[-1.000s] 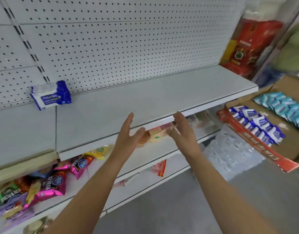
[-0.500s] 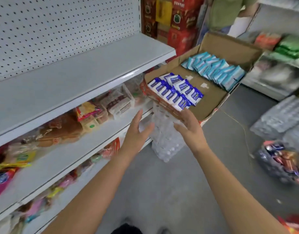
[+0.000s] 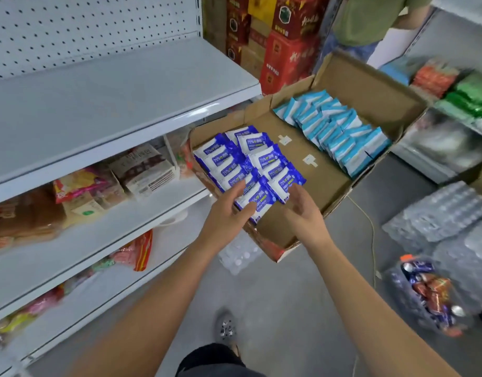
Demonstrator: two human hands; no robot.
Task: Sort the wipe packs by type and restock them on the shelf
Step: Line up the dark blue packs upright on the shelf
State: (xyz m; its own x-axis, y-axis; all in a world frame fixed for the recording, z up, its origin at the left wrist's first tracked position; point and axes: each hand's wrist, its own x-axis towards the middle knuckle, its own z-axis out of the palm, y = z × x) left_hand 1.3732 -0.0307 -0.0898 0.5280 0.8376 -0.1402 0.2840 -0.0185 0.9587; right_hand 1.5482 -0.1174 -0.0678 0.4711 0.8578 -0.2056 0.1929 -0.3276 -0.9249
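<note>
The light is bright, even and soft, falling from above. The top shelf (image 3: 103, 104) looks pale and flat with no hard glare, and dim shade sits under its board. The centre is sharpest: I can read the print on the dark blue wipe packs (image 3: 264, 161). The snack bags (image 3: 79, 186) at the left and the water bottle packs (image 3: 438, 213) at the right smear with blur. Shelf edges bow outward towards the frame's rim.

Left hand (image 3: 225, 211) covered near end of front blue pack (image 3: 258, 197), grip unclear | pack small print unreadable | snacks (image 3: 79, 186) on lower shelves blurred | bottles (image 3: 237, 258) mostly hidden under box (image 3: 370, 85) | bystander (image 3: 370, 20) cut off by top edge
</note>
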